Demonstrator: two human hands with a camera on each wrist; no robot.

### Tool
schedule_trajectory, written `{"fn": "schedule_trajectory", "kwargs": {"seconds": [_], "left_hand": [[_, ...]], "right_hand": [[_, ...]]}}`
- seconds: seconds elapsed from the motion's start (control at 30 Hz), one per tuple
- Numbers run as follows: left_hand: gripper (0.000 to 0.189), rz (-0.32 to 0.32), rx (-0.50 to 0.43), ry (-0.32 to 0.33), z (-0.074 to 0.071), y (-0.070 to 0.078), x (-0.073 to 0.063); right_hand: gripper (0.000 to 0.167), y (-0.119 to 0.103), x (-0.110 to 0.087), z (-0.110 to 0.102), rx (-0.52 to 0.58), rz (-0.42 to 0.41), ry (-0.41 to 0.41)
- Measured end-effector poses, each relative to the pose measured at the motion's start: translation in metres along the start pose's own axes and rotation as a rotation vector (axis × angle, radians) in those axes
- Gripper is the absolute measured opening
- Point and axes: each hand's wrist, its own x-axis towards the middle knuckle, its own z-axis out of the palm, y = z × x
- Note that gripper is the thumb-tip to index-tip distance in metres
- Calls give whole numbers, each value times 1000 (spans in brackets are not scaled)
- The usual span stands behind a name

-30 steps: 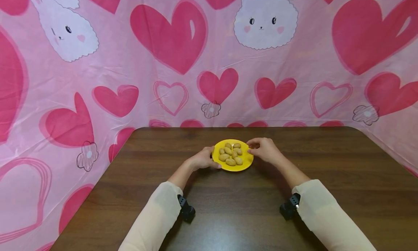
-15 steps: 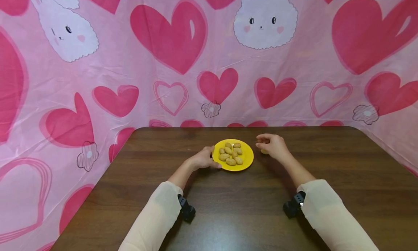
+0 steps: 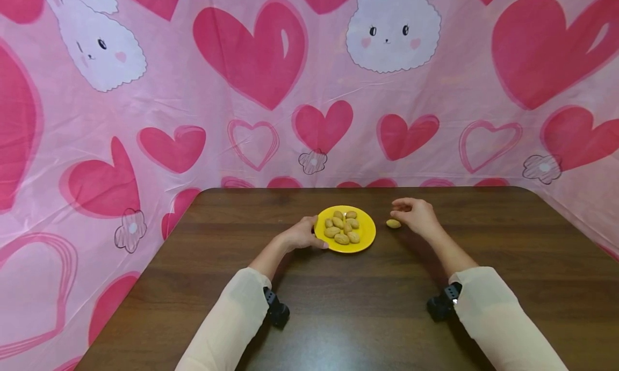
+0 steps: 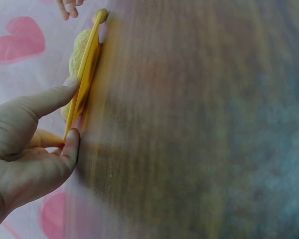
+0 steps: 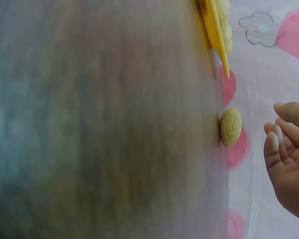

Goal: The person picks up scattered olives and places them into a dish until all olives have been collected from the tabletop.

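A yellow plate [image 3: 369,237] stands on the brown table, bearing several tan, oval nuts with wrinkled shells [image 3: 342,239]. My left hand [image 3: 301,234] grips its left rim; in the left wrist view, the thumb lies on top and fingers reach the edge and underside. One loose tan nut [image 3: 393,224] lies on the table just right of the plate, touching nothing but the tabletop. Just right of that nut hovers my right hand [image 3: 418,216], its fingers loosely bent around nothing. The right wrist view shows a gap between this nut [image 5: 230,127] and the fingertips.
The brown wooden table [image 3: 333,306] ends at a far edge close behind the plate. A pink cloth [image 3: 333,81] with hearts and rabbits hangs behind it and down the left side. Small black cameras [image 3: 278,309] sit on both wrists.
My right hand has left the plate's right side and drawn away to the right. The loose nut, hidden at first, now lies uncovered on the table. My left hand and the plate have stayed put.
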Motion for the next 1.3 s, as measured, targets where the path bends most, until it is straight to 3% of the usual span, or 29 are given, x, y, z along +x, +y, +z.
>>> {"fn": "schedule_trajectory", "kwargs": {"seconds": [0.4, 0.7, 0.93, 1.3], "left_hand": [[89, -9, 0, 0, 0, 0, 1], [89, 4, -5, -1, 1, 0, 0], [89, 6, -3, 0, 0, 1, -1], [88, -1, -2, -7, 0, 1, -2]], "right_hand": [[34, 11, 0, -6, -24, 14, -31], [35, 17, 0, -8, -21, 88, -169], [34, 17, 1, -9, -35, 124, -218], [28, 19, 2, -5, -75, 77, -233]]}}
